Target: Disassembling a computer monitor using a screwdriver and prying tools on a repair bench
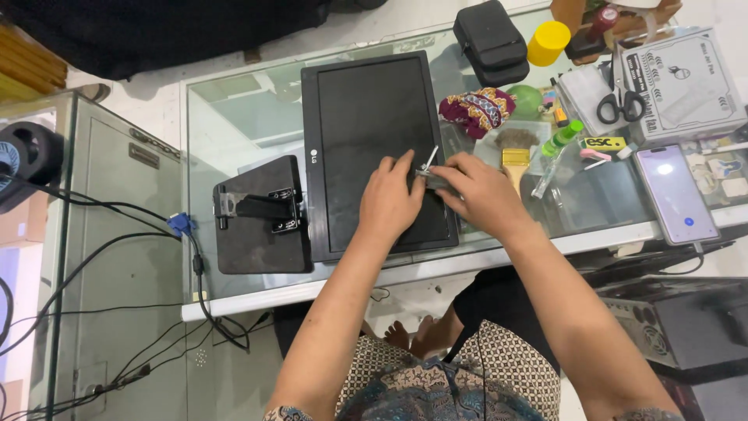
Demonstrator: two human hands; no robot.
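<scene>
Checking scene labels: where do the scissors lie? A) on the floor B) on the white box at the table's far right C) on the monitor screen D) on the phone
B: the black-handled scissors lie on the white box, beyond the phone and clear of the monitor.

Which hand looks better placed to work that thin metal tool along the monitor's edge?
The right hand, probably. Its fingers pinch the thin metal tool at the right edge of the black monitor. The left hand lies flat on the screen beside it, seemingly steadying the monitor.
</scene>
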